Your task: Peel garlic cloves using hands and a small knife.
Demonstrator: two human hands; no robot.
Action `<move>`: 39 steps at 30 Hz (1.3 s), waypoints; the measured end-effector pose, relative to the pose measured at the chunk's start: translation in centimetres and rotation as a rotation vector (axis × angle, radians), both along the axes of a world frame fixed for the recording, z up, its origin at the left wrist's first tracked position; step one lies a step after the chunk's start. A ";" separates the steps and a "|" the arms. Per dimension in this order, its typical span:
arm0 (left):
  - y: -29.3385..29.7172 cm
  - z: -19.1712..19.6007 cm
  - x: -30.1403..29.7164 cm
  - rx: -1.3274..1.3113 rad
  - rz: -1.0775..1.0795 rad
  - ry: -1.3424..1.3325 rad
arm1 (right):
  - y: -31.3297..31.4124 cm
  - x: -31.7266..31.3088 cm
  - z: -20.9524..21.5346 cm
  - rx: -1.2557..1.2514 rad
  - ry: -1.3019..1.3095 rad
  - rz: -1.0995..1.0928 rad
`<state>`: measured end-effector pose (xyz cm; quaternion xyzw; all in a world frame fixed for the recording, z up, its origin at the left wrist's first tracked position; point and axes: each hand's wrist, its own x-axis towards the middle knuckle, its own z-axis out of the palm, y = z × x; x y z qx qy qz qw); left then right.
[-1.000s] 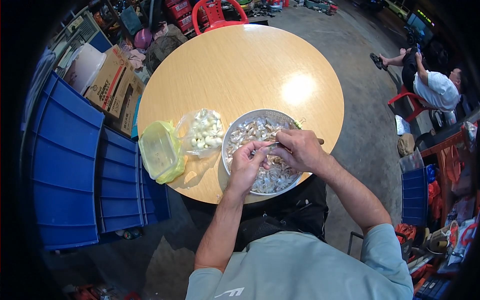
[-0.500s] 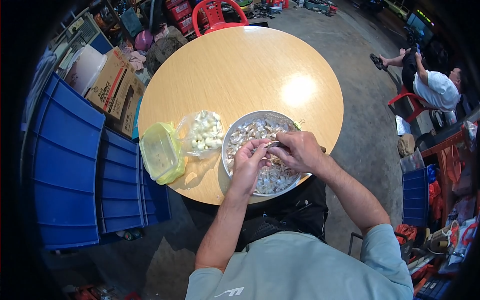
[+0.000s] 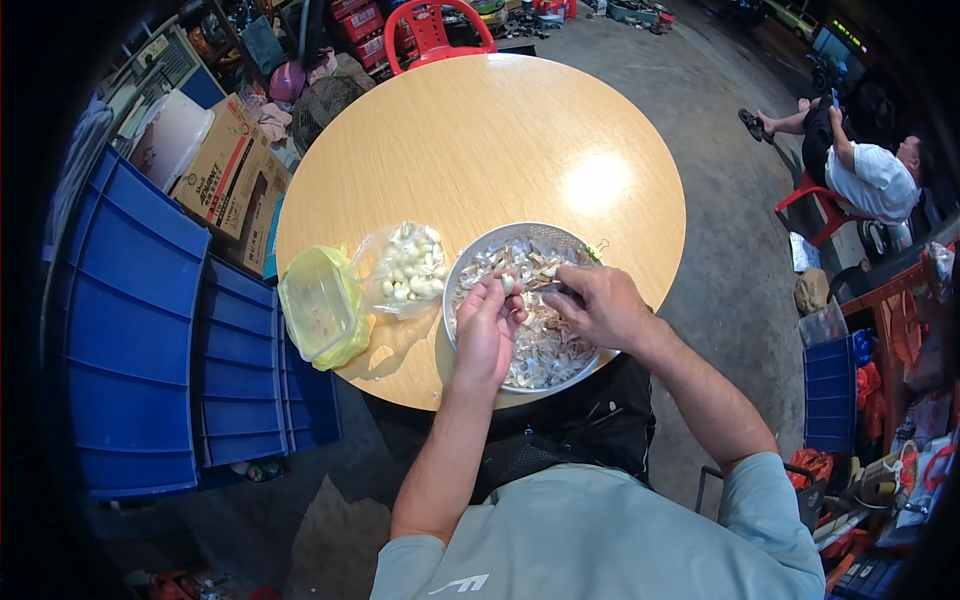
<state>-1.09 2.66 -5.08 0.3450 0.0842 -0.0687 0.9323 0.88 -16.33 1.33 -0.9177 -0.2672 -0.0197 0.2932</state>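
My left hand (image 3: 488, 325) is over a perforated metal colander (image 3: 452, 325), thumb and fingertips pinching a pale garlic clove (image 3: 508, 284). Just right of it, my right hand (image 3: 606, 306) is closed around what looks like a small dark knife (image 3: 562, 289), mostly hidden by the fingers. Loose, papery garlic skins (image 3: 545, 345) and some unpeeled pieces fill the colander. To its left, a clear plastic bag (image 3: 374, 262) lies spread with many white peeled garlic cloves (image 3: 412, 262) on it. Beside that stands a clear plastic tub (image 3: 322, 312) in a yellow-green bag (image 3: 357, 340).
The round wooden table (image 3: 450, 140) carries all this in front of me. Blue plastic crates (image 3: 135, 330) stand close on the left, near cardboard boxes (image 3: 230, 185). A red chair (image 3: 432, 30) is at the far side. Off to the right a person (image 3: 870, 180) sits holding a phone.
My hands have drawn slightly apart. The garlic clove now shows at my left fingertips, and the dark blade that bridged both hands has pulled back toward my right hand.
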 end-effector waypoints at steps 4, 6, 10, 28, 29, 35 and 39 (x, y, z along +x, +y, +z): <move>-0.3 0.0 -0.4 0.102 -0.016 -0.024 | 0.0 0.3 -0.7 -0.015 -0.019 -0.056; -0.6 0.2 -0.6 0.136 -0.012 -0.024 | 0.0 0.3 -1.1 -0.001 -0.019 -0.061; -0.9 0.5 -0.3 0.256 -0.030 -0.056 | 0.4 0.4 -0.8 -0.010 -0.059 -0.094; -1.5 -0.2 -0.6 0.816 0.000 -0.292 | 0.9 0.6 -0.4 0.059 0.044 -0.038; -1.5 -0.2 -0.6 0.814 0.032 -0.300 | 1.0 0.5 -0.4 0.086 0.055 -0.042; -1.3 0.5 -0.8 0.759 0.037 -0.233 | 0.7 0.6 -0.2 0.103 -0.085 -0.050; -1.2 0.9 -1.0 0.670 0.054 -0.302 | 0.8 0.5 0.1 0.035 -0.069 -0.074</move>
